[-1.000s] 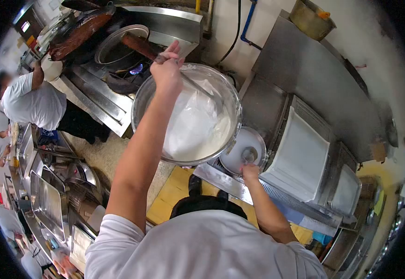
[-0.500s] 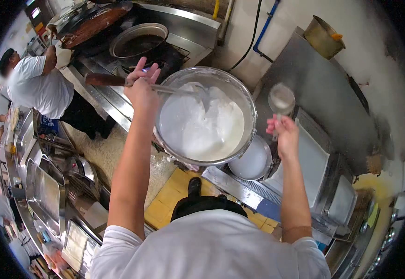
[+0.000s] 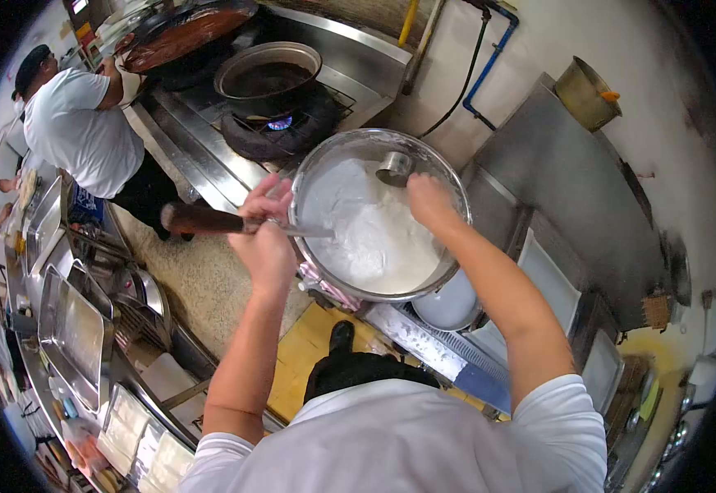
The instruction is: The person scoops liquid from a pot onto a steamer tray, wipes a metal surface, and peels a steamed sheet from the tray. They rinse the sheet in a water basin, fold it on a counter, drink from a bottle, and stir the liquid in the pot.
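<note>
My left hand (image 3: pixel 266 234) grips a wooden-handled metal spatula (image 3: pixel 206 220) at the bowl's left rim, some fingers lifted off the handle. Its shaft reaches over the rim, and the far end is hidden in the white mixture (image 3: pixel 374 238). A large round metal bowl (image 3: pixel 309 271) holds this mixture, part loose powder, part wet-looking. Over the bowl's far right side, my right hand (image 3: pixel 430 201) is closed on the handle of a small metal dipper (image 3: pixel 394 168). The dipper is tilted, and what it contains is hard to make out.
Behind the bowl, a pot of dark liquid (image 3: pixel 268 78) sits over a lit blue burner flame (image 3: pixel 280 125). A wok of reddish-brown contents (image 3: pixel 190 37) is farther left, beside a co-worker (image 3: pixel 83 123). Below the bowl's right side stands a basin of whitish liquid (image 3: pixel 448 304). Metal trays (image 3: pixel 75 329) line the left.
My right hand has brought the dipper left, from beside the bowl to over it. My left hand has shifted down and right with the spatula, whose head has dropped out of sight.
</note>
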Available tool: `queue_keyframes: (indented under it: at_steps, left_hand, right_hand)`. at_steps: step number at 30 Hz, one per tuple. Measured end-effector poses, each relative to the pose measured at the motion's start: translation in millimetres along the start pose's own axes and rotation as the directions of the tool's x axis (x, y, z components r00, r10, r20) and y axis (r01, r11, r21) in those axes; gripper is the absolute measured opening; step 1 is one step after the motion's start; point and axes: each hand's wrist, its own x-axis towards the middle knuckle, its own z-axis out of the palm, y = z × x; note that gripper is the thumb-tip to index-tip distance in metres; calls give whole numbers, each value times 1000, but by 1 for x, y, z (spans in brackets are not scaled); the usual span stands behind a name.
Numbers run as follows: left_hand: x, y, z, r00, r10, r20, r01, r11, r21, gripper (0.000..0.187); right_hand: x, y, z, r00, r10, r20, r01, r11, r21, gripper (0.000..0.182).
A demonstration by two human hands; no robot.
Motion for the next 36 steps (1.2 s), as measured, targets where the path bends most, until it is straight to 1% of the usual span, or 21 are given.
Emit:
queue_keyframes:
  at_steps: [2, 3, 4, 7, 8, 11, 14, 17, 20, 21, 22, 23, 26, 27, 28, 29, 31, 34, 36]
  left_hand:
    - [-11, -5, -1, 995, 64, 75, -69, 996, 62, 26]
    - [-17, -8, -2, 989, 93, 114, -103, 990, 92, 27]
    - [-22, -9, -1, 987, 104, 126, -112, 992, 64, 24]
    - [-30, -15, 0, 983, 97, 153, -115, 987, 109, 23]
    - [-32, -15, 1, 986, 72, 149, -89, 989, 116, 22]
    - [-35, -21, 2, 990, 67, 122, -84, 986, 145, 25]
    - [-38, -26, 1, 988, 86, 125, -108, 978, 178, 22]
    - [-41, -34, -6, 983, 68, 170, -114, 955, 274, 23]
    - [-43, -41, -8, 973, 157, 168, -206, 921, 331, 21]
    - [-45, -42, -10, 977, 137, 161, -185, 924, 336, 23]
    - [-47, -43, -13, 981, 117, 153, -164, 926, 340, 25]
    - [-50, -43, -16, 984, 97, 147, -143, 928, 344, 27]
    - [-59, -38, -24, 976, 115, 187, -194, 849, 492, 37]
    - [-63, -35, -25, 972, 122, 201, -213, 816, 537, 42]
    - [-69, -30, -25, 981, 78, 176, -162, 826, 540, 50]
    - [-77, -30, -28, 981, 104, 165, -183, 782, 596, 50]
    - [-97, -35, -42, 976, 157, 153, -220, 682, 698, 49]
    - [-143, -48, -69, 992, 30, 122, -103, 751, 653, 45]
    - [-176, -47, -67, 978, -23, 209, -104, 811, 575, 41]
  right_hand:
    - [7, -5, 15, 1000, 9, -15, -8, 1000, 15, 20]
    - [11, -7, 21, 1000, 17, 16, -18, 999, 33, 20]
    - [15, -10, 26, 999, 25, 45, -28, 998, 50, 21]
    - [18, -19, 34, 994, 32, 105, -41, 995, 90, 20]
    - [16, -22, 36, 992, 32, 120, -45, 994, 103, 20]
    - [10, -27, 48, 986, 27, 165, -57, 982, 180, 20]
    - [7, -31, 53, 968, 36, 250, -93, 970, 224, 19]
    - [10, -18, 82, 973, -11, 232, -43, 972, 230, 19]
    - [2, -10, 56, 891, -115, 439, 10, 972, 233, 22]
    - [-6, -11, 39, 881, -39, 472, -162, 912, 377, 19]
    - [-16, -14, 16, 858, 28, 514, -326, 802, 500, 16]
    - [-25, -16, -5, 823, 84, 562, -474, 648, 596, 13]
    - [-45, -9, -51, 766, 86, 637, -559, 579, 594, 8]
    - [-51, -3, -55, 786, 49, 616, -546, 523, 655, 8]
    - [-59, 5, -59, 806, 15, 592, -531, 462, 710, 9]
    - [-66, 13, -63, 826, -17, 563, -512, 397, 762, 9]
    - [-83, 27, -88, 820, -25, 573, -530, 346, 774, 13]
    - [-112, 55, -121, 826, -53, 562, -526, 290, 800, 17]
    - [-135, 80, -132, 832, -71, 550, -520, 246, 818, 20]
